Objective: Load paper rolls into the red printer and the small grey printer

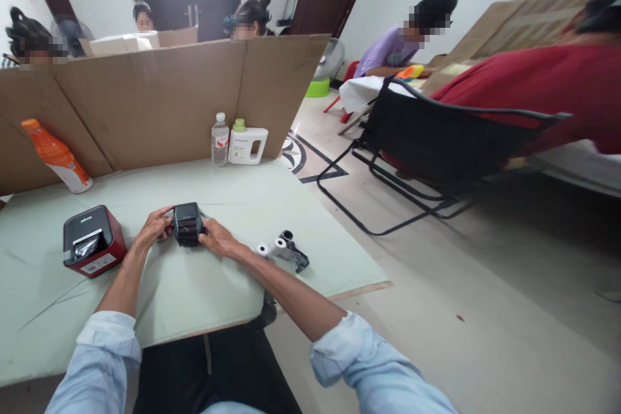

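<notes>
Lt-green tabletop (204, 294) backs onto a tall cardboard sheet (165, 90) at 12 (clock centred on the small black device (187, 215)), which hides co-workers up to their heads. Device sits on the tabletop btwn both hands. L hand (158, 225): index stretched to its top-left corner, other fingers curled at its L side. R hand (218, 238): thumb + fingers closed on its R side; can't tell if any tips go underneath. Red-black boxy unit (94, 239) at 9, label too small to read. White rolls (279, 246) near 3, one partly covered by R forearm; dark piece beside them unclear. Tabletop's L end cut off by frame; near edge, approx 6, partly behind forearms. Open room: green surface from device up to cardboard; R edge slants from 1 to 4, w/ floor (485, 349) beyond.
</notes>
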{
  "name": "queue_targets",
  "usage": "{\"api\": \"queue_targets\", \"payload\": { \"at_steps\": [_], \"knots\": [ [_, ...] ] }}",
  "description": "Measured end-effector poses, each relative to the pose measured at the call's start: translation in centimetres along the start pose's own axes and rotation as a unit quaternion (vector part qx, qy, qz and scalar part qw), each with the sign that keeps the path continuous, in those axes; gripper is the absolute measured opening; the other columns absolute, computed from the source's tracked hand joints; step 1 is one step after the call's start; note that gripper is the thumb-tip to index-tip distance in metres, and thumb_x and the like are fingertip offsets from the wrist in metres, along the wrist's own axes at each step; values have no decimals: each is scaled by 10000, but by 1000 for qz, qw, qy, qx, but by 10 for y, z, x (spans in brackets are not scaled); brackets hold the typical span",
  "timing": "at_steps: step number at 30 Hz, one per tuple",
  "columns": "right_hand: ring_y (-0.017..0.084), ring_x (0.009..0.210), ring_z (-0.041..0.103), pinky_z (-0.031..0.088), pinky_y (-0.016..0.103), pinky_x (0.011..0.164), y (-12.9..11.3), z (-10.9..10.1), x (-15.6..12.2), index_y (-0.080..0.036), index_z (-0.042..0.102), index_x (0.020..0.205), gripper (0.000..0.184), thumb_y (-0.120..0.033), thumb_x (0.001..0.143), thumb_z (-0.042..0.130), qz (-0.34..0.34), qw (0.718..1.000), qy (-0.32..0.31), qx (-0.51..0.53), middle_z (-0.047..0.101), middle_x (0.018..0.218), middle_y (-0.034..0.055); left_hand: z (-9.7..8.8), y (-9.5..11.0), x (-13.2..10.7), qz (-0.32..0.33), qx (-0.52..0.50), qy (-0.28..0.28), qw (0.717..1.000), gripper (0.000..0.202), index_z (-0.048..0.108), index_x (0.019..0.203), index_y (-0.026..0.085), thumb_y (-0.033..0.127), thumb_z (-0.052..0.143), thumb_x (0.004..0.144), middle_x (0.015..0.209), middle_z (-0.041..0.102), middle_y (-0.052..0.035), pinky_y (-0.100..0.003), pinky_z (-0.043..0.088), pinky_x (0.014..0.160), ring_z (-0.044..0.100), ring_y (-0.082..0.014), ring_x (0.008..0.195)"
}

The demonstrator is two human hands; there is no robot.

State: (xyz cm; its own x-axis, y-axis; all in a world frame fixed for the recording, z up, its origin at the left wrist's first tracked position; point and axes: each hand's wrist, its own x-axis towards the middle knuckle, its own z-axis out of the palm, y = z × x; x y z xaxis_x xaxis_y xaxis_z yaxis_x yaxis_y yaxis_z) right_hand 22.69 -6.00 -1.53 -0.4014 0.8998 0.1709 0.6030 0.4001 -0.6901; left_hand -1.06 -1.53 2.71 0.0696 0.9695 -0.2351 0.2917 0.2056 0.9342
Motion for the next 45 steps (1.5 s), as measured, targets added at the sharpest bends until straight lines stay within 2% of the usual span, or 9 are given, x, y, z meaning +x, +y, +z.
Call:
{"api": "queue_targets", "payload": {
  "at_steps": [5, 17, 28, 35, 39, 45],
  "knots": [
    [229, 907, 587, 470, 284, 785, -4, -4, 0, -196, 605, 1140, 229, -331, 958, 577, 15, 999, -25, 20, 656, 1027, 61, 0, 1, 3, -20, -4, -8, 1000, 680, 533, 1527, 110, 124, 678, 863, 636, 624, 42, -148, 346, 367, 544, -72, 440],
    [236, 893, 598, 484, 314, 796, -3, -2, -1, -207, 572, 1119, 229, -366, 956, 562, 44, 998, -30, 16, 614, 1042, 67, -1, 5, 4, -37, 0, -31, 999, 721, 504, 1551, 141, 165, 694, 856, 630, 615, 45, -145, 347, 378, 566, -81, 447],
    [244, 910, 584, 487, 333, 826, 14, 8, -2, -218, 559, 1093, 231, -409, 963, 554, 34, 999, -17, 21, 600, 1034, 63, 2, 3, 13, -44, 35, -36, 998, 712, 549, 1482, 158, 101, 622, 776, 599, 626, 45, -143, 300, 377, 605, -106, 451],
    [231, 889, 576, 484, 318, 799, 8, 3, -2, -219, 565, 1066, 191, -369, 948, 558, 22, 999, -26, 19, 602, 1005, 48, 3, 8, 8, -37, 57, -31, 997, 703, 557, 1478, 164, 114, 647, 782, 579, 612, 52, -143, 289, 391, 606, -106, 443],
    [233, 875, 575, 484, 323, 800, 6, 3, -1, -220, 557, 1036, 168, -359, 942, 564, 27, 999, -22, 10, 599, 979, 48, -1, 9, 4, -36, 55, -54, 996, 718, 546, 1502, 186, 142, 658, 794, 624, 643, 41, -145, 320, 403, 632, -113, 477],
    [221, 879, 573, 476, 312, 805, 10, 0, -3, -220, 560, 1039, 179, -380, 959, 557, 21, 999, -27, 33, 599, 997, 46, -3, 4, 13, -47, 54, -69, 995, 758, 510, 1534, 179, 126, 648, 791, 615, 649, 37, -151, 321, 402, 652, -131, 487]
  ]
}}
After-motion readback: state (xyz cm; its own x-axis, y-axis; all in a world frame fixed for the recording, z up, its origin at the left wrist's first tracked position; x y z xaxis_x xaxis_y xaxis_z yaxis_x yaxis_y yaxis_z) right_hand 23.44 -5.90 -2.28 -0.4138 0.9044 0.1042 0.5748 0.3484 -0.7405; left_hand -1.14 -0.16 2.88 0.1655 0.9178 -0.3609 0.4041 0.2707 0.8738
